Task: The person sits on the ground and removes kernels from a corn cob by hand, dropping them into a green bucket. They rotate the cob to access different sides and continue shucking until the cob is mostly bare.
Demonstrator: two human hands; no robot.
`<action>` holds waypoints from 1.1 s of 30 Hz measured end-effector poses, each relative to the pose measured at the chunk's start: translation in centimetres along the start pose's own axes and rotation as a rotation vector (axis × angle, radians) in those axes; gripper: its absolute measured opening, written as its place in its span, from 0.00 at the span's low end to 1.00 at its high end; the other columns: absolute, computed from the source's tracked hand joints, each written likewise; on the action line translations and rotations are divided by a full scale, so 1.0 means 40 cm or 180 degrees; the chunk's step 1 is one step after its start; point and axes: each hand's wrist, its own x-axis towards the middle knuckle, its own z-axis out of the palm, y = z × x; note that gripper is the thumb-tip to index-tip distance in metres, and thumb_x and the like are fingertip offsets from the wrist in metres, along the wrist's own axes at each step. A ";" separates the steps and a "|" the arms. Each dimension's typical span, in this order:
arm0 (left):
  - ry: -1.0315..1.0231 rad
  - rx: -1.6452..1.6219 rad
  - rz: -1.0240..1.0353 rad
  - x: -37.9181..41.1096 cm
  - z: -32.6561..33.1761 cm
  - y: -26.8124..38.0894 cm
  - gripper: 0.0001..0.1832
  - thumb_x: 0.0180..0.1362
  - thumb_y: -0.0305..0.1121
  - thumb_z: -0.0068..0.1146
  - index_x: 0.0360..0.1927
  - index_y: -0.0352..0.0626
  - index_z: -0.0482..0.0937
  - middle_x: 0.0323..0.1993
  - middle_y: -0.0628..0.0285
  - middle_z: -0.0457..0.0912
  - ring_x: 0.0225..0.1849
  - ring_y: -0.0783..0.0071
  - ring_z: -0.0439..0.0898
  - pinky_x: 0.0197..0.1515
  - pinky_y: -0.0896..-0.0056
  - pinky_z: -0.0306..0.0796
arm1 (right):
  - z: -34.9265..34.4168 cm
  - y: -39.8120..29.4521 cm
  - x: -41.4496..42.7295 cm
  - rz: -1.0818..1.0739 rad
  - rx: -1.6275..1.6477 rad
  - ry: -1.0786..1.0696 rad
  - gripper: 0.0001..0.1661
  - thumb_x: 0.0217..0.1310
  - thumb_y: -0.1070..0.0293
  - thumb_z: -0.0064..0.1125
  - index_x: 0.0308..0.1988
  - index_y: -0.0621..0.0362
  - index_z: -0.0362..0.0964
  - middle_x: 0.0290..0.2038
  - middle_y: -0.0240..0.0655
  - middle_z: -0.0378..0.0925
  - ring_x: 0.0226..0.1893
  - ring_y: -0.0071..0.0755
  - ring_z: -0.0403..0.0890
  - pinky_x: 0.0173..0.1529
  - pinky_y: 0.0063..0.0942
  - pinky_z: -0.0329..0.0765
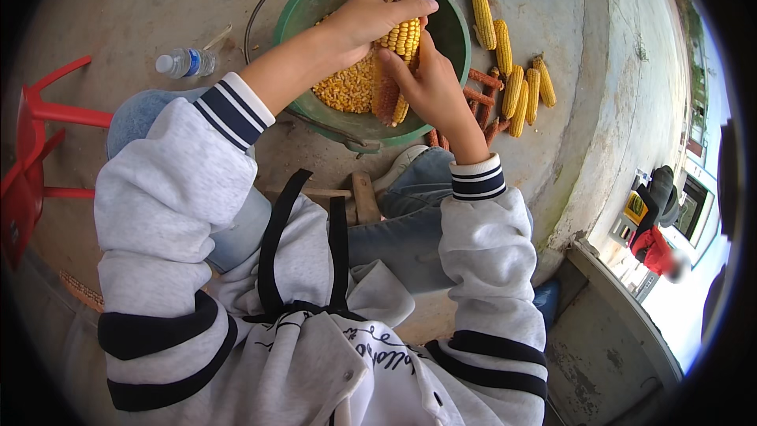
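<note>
My left hand (pixel 372 18) grips the upper part of an ear of yellow corn (pixel 404 39), whose dry brown husk end points away from me. Lower down, my right hand (pixel 429 80) holds the same ear, with the thumb against its kernels. Part of the ear's near end shows a bare reddish cob strip, with kernels along its edge. Both hands are over a green plastic bucket (pixel 459 29) with a metal handle. Loose yellow corn kernels (pixel 343 92) lie in the bucket, mostly on its left side.
Several ears of corn (pixel 502 47) lie on the concrete floor right of the bucket, beside stripped red cobs (pixel 482 96). A plastic water bottle (pixel 198 63) lies at the left, near a red plastic chair (pixel 35 112). A low wall (pixel 615 302) and a person in red (pixel 655 251) are at the right.
</note>
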 end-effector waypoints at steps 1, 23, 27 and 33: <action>0.0032 0.0047 -0.0016 -0.002 0.003 -0.001 0.11 0.52 0.36 0.61 0.29 0.47 0.68 0.28 0.67 0.74 0.30 0.82 0.75 0.34 0.80 0.71 | 0.000 0.009 -0.001 0.0018 0.0181 -0.0101 0.30 0.55 0.56 0.58 0.46 0.68 0.58 0.33 0.53 0.75 0.34 0.51 0.78 0.38 0.36 0.74; -0.0223 0.0209 0.0153 -0.004 0.013 0.021 0.13 0.54 0.35 0.58 0.26 0.50 0.64 0.25 0.69 0.72 0.30 0.84 0.74 0.33 0.83 0.69 | 0.013 0.034 0.004 -0.0259 0.1248 0.0046 0.31 0.56 0.53 0.58 0.48 0.65 0.58 0.34 0.45 0.76 0.35 0.35 0.78 0.38 0.28 0.73; -0.0319 0.0188 0.0226 -0.002 0.007 0.023 0.12 0.55 0.35 0.58 0.27 0.50 0.64 0.26 0.68 0.73 0.30 0.84 0.74 0.33 0.83 0.69 | 0.001 0.021 0.008 0.0195 0.1150 0.0033 0.33 0.56 0.53 0.59 0.50 0.65 0.56 0.33 0.45 0.75 0.36 0.35 0.78 0.39 0.28 0.73; -0.0421 0.0132 0.0230 -0.003 0.006 0.017 0.11 0.55 0.35 0.58 0.28 0.50 0.65 0.27 0.69 0.73 0.31 0.83 0.75 0.33 0.82 0.69 | 0.031 0.038 0.006 -0.0331 0.0436 0.0475 0.33 0.53 0.54 0.61 0.48 0.65 0.56 0.34 0.46 0.76 0.36 0.41 0.79 0.39 0.31 0.74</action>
